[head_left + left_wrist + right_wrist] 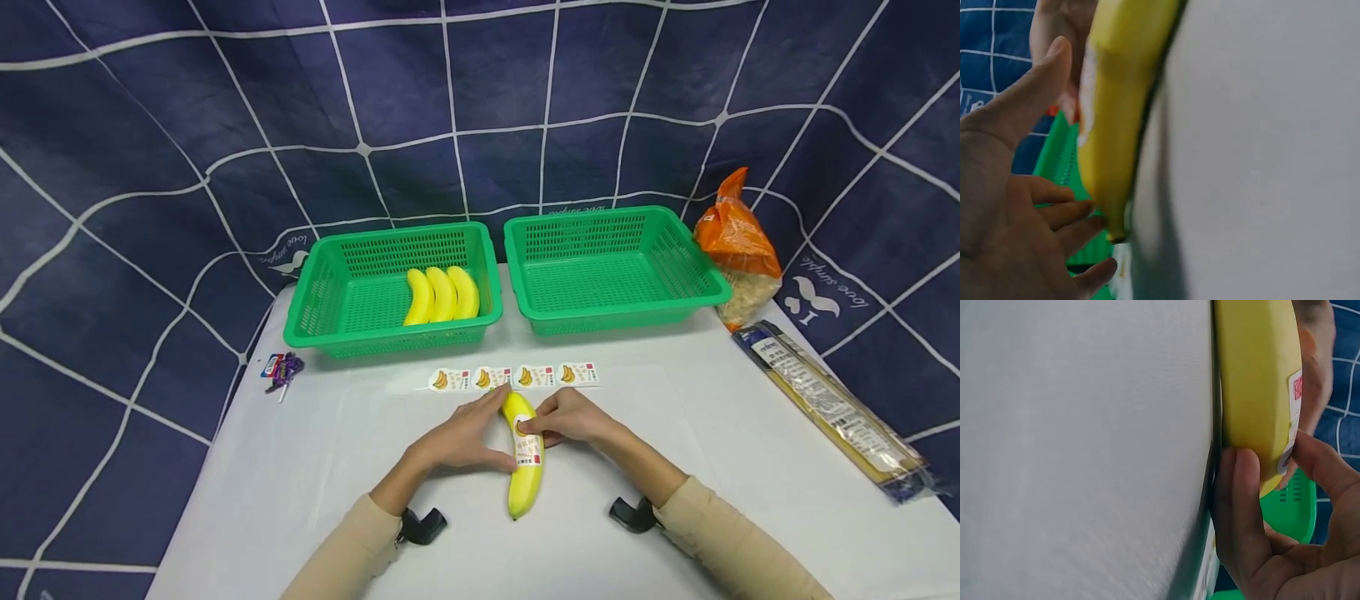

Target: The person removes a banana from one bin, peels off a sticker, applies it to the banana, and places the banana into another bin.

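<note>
Lying on the white table (585, 533) between the two hands, a single banana (528, 479) points its long axis almost straight away from the person, the far end leaning slightly left and the curve bulging toward the right. A printed label (528, 450) runs lengthwise along its upper face, roughly over the middle. The right hand (573, 419) has the firmer contact: its thumb presses the label's far end while the curled fingers bear on the banana's right flank, close to the tabletop, so that the fruit is pinched between them. The left hand (468, 437) stands on the opposite side in a wide, spread arch, gripping nothing; its fingers reach the far tip and its thumb comes beside the label's near part, though from where I stand I cannot tell whether that thumb touches. The governing relation, in my judgement, is the label's alignment with the long axis: smoothing it would call for the right thumb to travel nearward along the fruit, with the left hand well placed to check rolling. Just beyond the far end lies a strip of stickers (535, 377), set crosswise to the banana.
</note>
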Demonstrator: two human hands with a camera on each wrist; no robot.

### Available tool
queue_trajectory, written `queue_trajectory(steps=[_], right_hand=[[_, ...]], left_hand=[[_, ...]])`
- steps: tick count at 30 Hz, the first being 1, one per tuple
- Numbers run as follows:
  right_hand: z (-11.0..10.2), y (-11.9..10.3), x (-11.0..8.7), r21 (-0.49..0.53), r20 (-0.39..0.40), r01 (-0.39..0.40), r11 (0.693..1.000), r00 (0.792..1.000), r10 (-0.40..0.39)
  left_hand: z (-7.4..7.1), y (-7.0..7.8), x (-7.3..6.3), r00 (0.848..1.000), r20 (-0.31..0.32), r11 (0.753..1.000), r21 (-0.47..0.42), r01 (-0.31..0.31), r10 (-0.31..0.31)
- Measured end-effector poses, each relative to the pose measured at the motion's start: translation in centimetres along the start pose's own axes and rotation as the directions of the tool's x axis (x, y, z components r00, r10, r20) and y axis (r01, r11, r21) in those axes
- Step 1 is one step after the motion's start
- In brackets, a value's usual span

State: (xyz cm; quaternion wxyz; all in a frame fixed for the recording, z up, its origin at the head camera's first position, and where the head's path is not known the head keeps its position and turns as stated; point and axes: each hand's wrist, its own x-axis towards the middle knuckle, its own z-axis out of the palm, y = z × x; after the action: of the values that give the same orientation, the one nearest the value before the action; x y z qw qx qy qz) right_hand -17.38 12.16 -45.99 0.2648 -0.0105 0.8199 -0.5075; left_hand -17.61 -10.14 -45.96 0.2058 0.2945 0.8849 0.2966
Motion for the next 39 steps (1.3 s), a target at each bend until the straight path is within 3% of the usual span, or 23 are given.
queue_trajectory(steps=[4, 8, 12, 17, 23, 28, 31, 35, 39], right_hand=[[0.0, 0.1, 0.0, 0.009, 0.005, 0.009, 1.0, 1.0, -0.009], [0.0, 0.3, -0.1, 0.013, 0.001, 0.012, 1.0, 1.0, -0.012], [0.0, 0.4, -0.2, 0.018, -0.014, -0.001, 1.0, 1.0, 0.001], [-0.1, 0.4, -0.2, 0.018, -0.023, 0.003, 1.0, 1.0, -0.003], [-0.3, 0.2, -0.2, 0.025, 0.005, 0.035, 0.999, 0.999, -0.036], [-0.3, 0.1, 0.0, 0.041, 0.022, 0.054, 0.998, 0.998, -0.055], [-0.3, 0.1, 0.0, 0.051, 0.029, 0.06, 0.997, 0.998, -0.062], [-0.2, 0.1, 0.1, 0.048, 0.028, 0.06, 0.997, 0.998, -0.062], [-0.1, 0.2, 0.2, 0.036, 0.024, 0.059, 0.998, 0.998, -0.06]], left_hand=[[-1.8, 0.6, 1.3, 0.997, -0.069, 0.999, -0.037, -0.019, 0.016], [-2.7, 1.6, 3.7, 0.983, -0.182, 0.994, -0.097, -0.049, 0.03], [-2.9, 2.7, 6.3, 0.955, -0.296, 0.989, -0.137, -0.053, 0.01], [-3.1, 3.9, 9.3, 0.908, -0.419, 0.99, -0.133, -0.047, -0.013], [-3.0, 4.9, 12.3, 0.89, -0.456, 0.983, -0.17, -0.068, -0.017], [-3.1, 5.1, 14.2, 0.881, -0.464, 0.975, -0.222, -0.016, -0.091], [-3.4, 5.0, 15.2, 0.861, -0.491, 0.962, -0.273, -0.004, -0.136], [-3.8, 4.7, 16.2, 0.824, -0.546, 0.947, -0.319, -0.037, -0.152], [-4.1, 4.4, 16.7, 0.81, -0.564, 0.941, -0.336, -0.046, -0.162]])
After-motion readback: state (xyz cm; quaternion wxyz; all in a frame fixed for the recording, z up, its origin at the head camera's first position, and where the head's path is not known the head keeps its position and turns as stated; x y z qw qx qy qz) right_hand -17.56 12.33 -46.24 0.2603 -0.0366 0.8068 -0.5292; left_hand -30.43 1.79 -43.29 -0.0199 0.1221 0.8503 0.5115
